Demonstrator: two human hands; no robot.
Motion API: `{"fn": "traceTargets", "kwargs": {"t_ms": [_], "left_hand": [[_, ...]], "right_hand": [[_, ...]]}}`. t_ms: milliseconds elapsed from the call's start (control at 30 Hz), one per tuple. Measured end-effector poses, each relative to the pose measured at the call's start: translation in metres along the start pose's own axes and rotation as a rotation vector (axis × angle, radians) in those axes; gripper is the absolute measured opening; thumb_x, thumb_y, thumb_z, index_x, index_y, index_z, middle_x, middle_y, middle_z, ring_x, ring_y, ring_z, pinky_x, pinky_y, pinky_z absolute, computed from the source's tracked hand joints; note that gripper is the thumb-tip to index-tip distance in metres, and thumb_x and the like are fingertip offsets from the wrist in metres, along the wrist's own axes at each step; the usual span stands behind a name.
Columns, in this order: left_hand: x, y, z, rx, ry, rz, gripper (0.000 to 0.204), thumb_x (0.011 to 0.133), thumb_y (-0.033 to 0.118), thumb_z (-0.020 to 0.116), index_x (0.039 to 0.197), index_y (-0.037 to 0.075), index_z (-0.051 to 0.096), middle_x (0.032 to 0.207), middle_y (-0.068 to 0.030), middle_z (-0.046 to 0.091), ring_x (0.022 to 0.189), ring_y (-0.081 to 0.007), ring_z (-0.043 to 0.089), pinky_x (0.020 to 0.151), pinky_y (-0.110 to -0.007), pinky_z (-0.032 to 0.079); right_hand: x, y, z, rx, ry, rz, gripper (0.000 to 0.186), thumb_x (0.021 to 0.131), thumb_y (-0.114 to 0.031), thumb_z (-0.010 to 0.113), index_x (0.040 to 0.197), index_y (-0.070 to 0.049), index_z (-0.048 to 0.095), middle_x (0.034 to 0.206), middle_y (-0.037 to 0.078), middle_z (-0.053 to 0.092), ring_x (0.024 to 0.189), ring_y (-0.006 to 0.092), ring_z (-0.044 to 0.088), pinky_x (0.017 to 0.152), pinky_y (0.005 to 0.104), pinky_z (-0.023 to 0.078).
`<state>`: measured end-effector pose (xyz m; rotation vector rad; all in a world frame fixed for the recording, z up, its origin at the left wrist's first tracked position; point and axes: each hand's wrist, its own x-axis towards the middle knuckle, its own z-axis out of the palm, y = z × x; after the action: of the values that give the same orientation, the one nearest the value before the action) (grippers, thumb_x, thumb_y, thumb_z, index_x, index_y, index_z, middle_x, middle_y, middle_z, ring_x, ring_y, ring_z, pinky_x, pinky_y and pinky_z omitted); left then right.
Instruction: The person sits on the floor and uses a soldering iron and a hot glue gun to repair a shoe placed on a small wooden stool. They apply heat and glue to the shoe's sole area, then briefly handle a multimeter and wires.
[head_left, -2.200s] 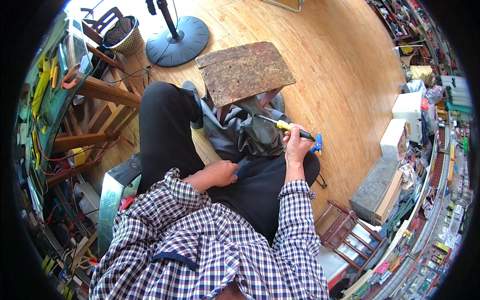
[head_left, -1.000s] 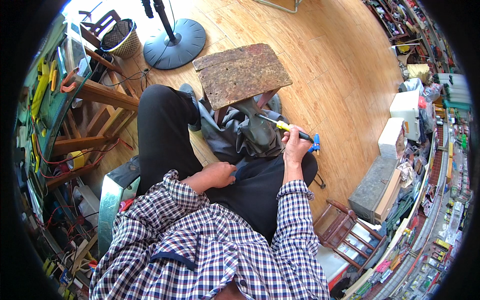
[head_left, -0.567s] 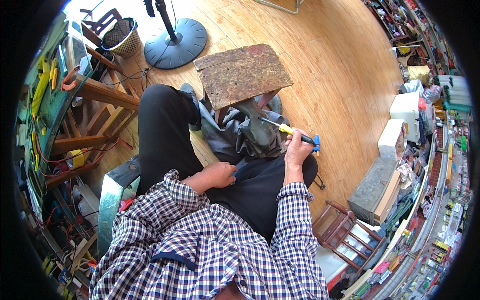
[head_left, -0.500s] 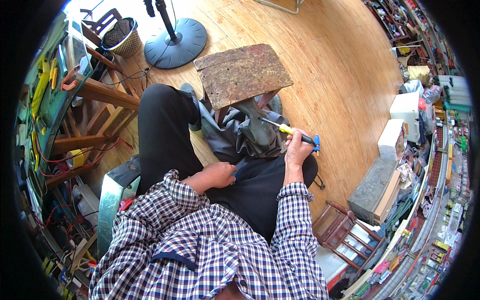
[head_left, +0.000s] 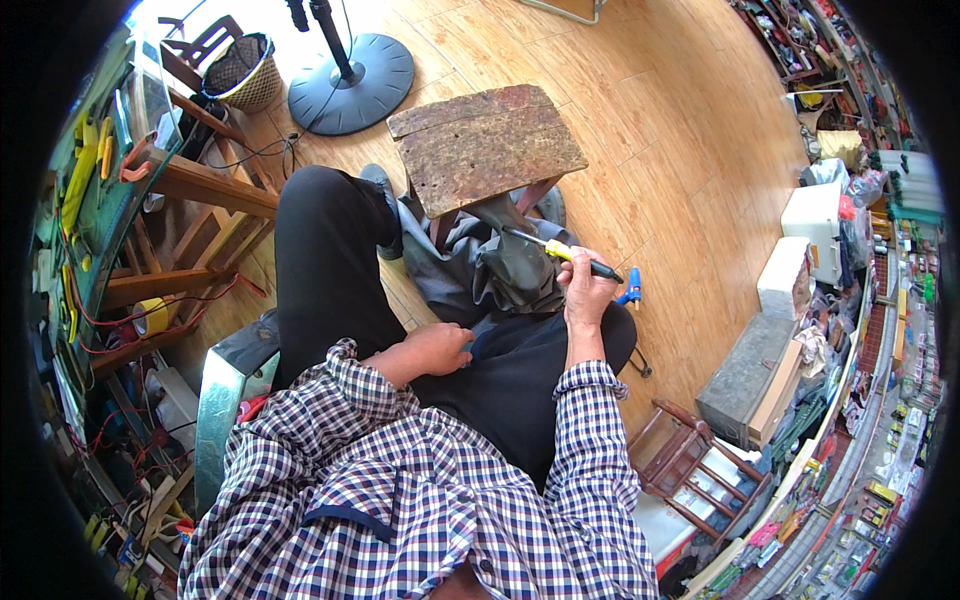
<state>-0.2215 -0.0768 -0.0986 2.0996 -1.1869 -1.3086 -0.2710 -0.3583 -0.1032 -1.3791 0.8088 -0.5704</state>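
Observation:
In my right hand [head_left: 585,290] is a yellow-and-black handled tool [head_left: 558,249] with a slim metal shaft, its tip at the olive-grey rubber piece [head_left: 514,270], which looks like a boot. This piece hangs from under a worn wooden stool [head_left: 485,150], over bunched grey fabric [head_left: 440,270]. My left hand [head_left: 440,348] rests on my lap with curled fingers; whatever is under them is hidden. A blue glue gun [head_left: 631,286] lies beside my right knee, just past my right hand.
A black stand base [head_left: 353,90] and mesh basket [head_left: 243,75] are at the back. A wooden frame [head_left: 160,285] with tools and wires fills the left. Crowded shelving [head_left: 890,420], a grey box [head_left: 748,370], white boxes [head_left: 812,220] and a small wooden chair [head_left: 690,460] line the right.
My right hand with the tool has shifted slightly up and left since half a second ago, the tip now a little higher on the rubber piece. My left hand is unmoved.

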Motion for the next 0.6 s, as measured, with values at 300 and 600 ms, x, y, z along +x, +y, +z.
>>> {"fn": "traceTargets", "kwargs": {"t_ms": [300, 600], "left_hand": [[0.0009, -0.0029, 0.0014, -0.016, -0.003, 0.001, 0.046, 0.097, 0.029, 0.068, 0.135, 0.003, 0.068, 0.127, -0.0197, 0.072, 0.12, -0.0381, 0.069, 0.103, -0.049, 0.056], [-0.0001, -0.0006, -0.002, -0.016, -0.013, -0.005, 0.046, 0.096, 0.028, 0.068, 0.135, 0.003, 0.068, 0.126, -0.0202, 0.072, 0.12, -0.0389, 0.069, 0.103, -0.049, 0.056]], "right_hand": [[-0.0031, -0.0083, 0.0002, -0.062, 0.026, -0.023, 0.019, 0.099, -0.014, 0.071, 0.103, 0.004, 0.074, 0.074, 0.01, 0.07, 0.053, 0.0125, 0.062, 0.051, 0.0242, 0.05], [-0.0023, -0.0057, -0.0039, -0.088, 0.047, -0.055, 0.019, 0.099, -0.012, 0.069, 0.104, 0.005, 0.074, 0.073, 0.009, 0.07, 0.052, 0.0125, 0.061, 0.049, 0.0244, 0.049]]}}
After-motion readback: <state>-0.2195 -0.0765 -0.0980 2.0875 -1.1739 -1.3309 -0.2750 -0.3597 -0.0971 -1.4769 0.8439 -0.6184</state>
